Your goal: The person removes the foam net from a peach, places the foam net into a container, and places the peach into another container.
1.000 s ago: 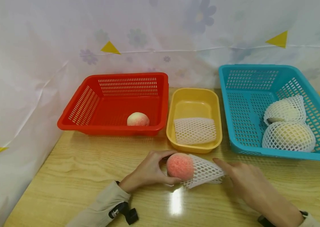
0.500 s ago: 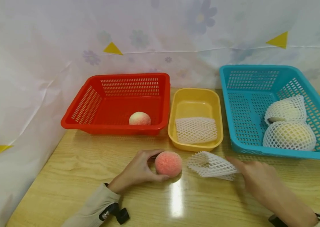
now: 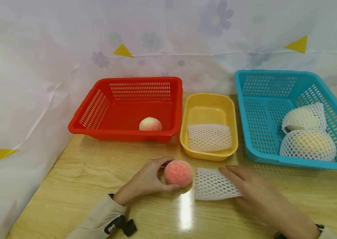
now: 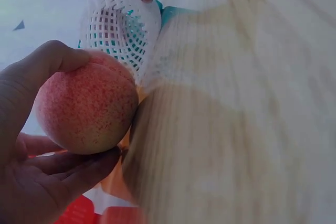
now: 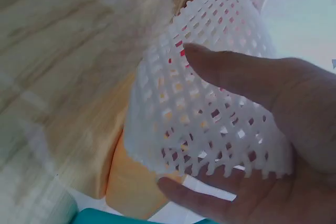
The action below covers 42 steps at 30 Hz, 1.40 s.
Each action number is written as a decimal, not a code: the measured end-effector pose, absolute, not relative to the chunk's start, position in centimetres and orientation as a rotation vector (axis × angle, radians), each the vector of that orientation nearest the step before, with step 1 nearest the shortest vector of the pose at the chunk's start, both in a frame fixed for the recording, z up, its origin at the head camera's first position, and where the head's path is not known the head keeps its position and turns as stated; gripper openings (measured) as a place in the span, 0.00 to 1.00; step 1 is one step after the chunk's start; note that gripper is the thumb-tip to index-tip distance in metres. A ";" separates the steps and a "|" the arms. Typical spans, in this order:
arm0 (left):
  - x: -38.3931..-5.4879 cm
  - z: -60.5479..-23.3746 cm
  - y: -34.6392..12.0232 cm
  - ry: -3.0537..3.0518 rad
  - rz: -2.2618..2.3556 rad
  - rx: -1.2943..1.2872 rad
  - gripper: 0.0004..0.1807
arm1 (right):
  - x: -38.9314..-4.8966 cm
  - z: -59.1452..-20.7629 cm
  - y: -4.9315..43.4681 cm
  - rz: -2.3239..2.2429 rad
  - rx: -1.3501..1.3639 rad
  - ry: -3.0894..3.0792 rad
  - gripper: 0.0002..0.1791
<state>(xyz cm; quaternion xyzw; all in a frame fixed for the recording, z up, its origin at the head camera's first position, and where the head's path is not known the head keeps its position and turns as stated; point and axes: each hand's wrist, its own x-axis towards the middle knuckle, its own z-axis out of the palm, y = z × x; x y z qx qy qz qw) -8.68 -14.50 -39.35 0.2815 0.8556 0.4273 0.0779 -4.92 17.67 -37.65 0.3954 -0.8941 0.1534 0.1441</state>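
One foam net (image 3: 213, 185) has slid off one peach (image 3: 178, 173), right hand (image 3: 253, 191) pinching the net, left hand (image 3: 146, 182) gripping the peach

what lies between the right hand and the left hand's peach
A white foam net, gripped by the right hand; the head view shows it, with a sliver of table before the peach.

peach (image 3: 178, 173): matt | net (image 3: 214, 186): foam | tub (image 3: 205, 114): plastic | table (image 3: 108, 157): glossy wood

Glare marks the table (image 3: 156, 214), the right hand (image 3: 253, 189) seems blurred, and both wrist views are dim.
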 end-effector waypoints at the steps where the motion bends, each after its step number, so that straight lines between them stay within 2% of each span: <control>1: -8.6 -39.3 -14.4 2.553 1.266 0.850 0.37 | -4.9 -37.6 17.5 0.433 1.157 -2.563 0.44; 8: -8.1 -38.8 -13.8 2.635 1.039 0.992 0.41 | -4.7 -37.2 16.3 0.364 1.234 -2.577 0.46; 16: -8.2 -38.2 -12.5 2.632 1.009 1.103 0.40 | -4.6 -36.9 15.9 0.272 1.072 -2.718 0.39; 24: -8.0 -37.7 -12.3 2.617 1.013 1.033 0.38 | -5.1 -35.1 15.8 0.370 1.027 -2.758 0.38; 28: -8.0 -36.7 -12.6 2.614 1.069 0.942 0.39 | -5.6 -34.2 15.7 0.442 1.050 -2.681 0.42; 31: -8.5 -35.7 -13.0 2.679 1.078 1.013 0.40 | -6.0 -33.6 15.6 0.455 1.055 -2.643 0.45; 36: -10.0 -33.8 -14.0 2.818 1.135 1.226 0.38 | -6.6 -32.2 15.2 0.498 1.019 -2.636 0.42; 42: -11.3 -31.2 -15.6 2.994 1.310 1.136 0.37 | -7.9 -31.2 14.3 0.573 0.972 -2.623 0.36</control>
